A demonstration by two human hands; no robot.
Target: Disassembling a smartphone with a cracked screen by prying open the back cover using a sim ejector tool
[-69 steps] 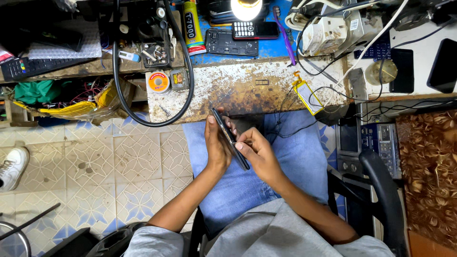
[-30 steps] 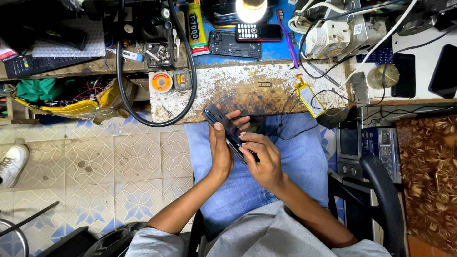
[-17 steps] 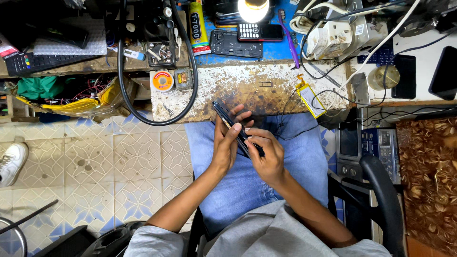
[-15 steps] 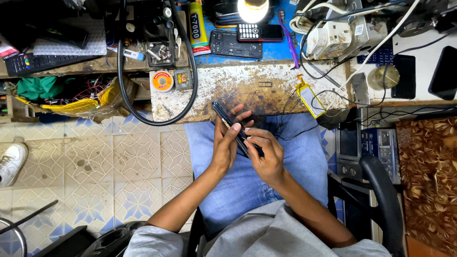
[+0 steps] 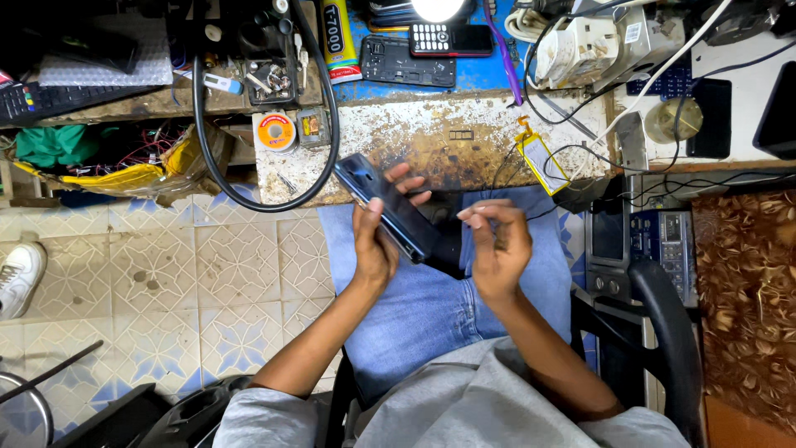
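Two bare hands over a denim lap, seen from overhead at a cluttered repair surface [image 5: 431, 141]. Left hand [image 5: 377, 241] wrapped round a dark slab phone [image 5: 388, 206], palm under the lower end, fingertips curling over the far edge; firm grip. Phone held up off the lap, tilted, long axis running diagonal: top corner out twd the surface edge at upper left, bottom end down twd the lap's middle. Right hand [image 5: 497, 245] apart from the phone, off its lower-right end, fingers bunched w/ tips pinched together; whether sth tiny sits betw. them, cannot tell. Left hand thus on the phone, right hand near but not touching, gap betw. the two over the dark patch at the lap's centre. Nearest reach for the right hand: the phone's lower end, along that diagonal. On the surface beyond: solder reel [image 5: 274, 133] w/ orange label, thick black cable loop [image 5: 249, 178], yellow-framed tag [image 5: 541, 163] on a thin wire, keypad handset [image 5: 452, 39] under a bright lamp, white plug adaptor [image 5: 580, 50] w/ tangled leads. Patterned floor tiles [image 5: 166, 274] at left, white shoe [image 5: 18, 278] at the frame's edge, black chair arm [image 5: 663, 332] at right.
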